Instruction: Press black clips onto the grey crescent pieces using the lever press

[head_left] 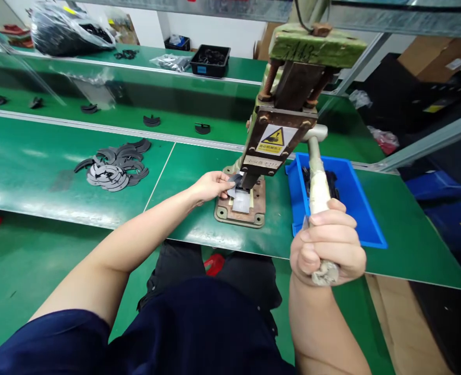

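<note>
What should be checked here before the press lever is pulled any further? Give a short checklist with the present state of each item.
1. Right hand wrapped firmly round the lever: ok.
2. Dark flat part seated under the ram of the hand press: cannot tell, the left hand and press head hide the seating.
3. Left hand fingers away from the ram: not ok, the fingertips hold the part right beside it.
4. Press base plate flat on the green table: ok.
5. Blue bin beside the press, within reach: ok.
6. Pile of dark parts lying to the left: ok.
</note>
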Tool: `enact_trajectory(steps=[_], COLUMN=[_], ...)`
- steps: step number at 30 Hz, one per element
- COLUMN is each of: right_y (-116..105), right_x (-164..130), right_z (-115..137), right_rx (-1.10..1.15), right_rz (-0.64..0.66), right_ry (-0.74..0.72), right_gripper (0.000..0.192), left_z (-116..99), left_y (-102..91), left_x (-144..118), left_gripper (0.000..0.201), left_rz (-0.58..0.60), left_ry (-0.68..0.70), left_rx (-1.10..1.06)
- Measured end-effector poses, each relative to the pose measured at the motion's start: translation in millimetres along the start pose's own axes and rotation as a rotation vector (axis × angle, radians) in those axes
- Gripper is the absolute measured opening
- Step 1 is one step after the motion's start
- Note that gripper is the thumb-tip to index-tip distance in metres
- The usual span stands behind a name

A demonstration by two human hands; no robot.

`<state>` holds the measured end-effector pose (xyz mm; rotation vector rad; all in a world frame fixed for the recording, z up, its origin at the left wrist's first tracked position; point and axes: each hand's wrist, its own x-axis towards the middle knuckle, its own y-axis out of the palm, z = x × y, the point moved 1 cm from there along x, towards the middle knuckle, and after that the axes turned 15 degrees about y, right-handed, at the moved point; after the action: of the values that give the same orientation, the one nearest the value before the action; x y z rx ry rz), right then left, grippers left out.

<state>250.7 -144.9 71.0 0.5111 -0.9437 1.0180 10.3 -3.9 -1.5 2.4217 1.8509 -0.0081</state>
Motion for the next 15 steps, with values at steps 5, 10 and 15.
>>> enact_trajectory(steps=[5,10,15], right_y=[-2,0,3], right_x=[0,-1,-2], right_z=[1,0,-2], right_rx=[-0.007,0.011,0.029], right_rz=[0.015,-0.007,-0.023], right_ry=[0.006,0.006,0.004], right_gripper=[0.034,0.036,0.038], left_z=[-1,-4,-12], left_y=[10.8,12.7,18.0], left_x=[11,19,25], left_gripper=[0.040,0.041,0.029], left_rz=[0.056,0.136,0.207], left_ry=[-0.022,-0.078,-0.158], left_rx=[0.106,0.225,0.283])
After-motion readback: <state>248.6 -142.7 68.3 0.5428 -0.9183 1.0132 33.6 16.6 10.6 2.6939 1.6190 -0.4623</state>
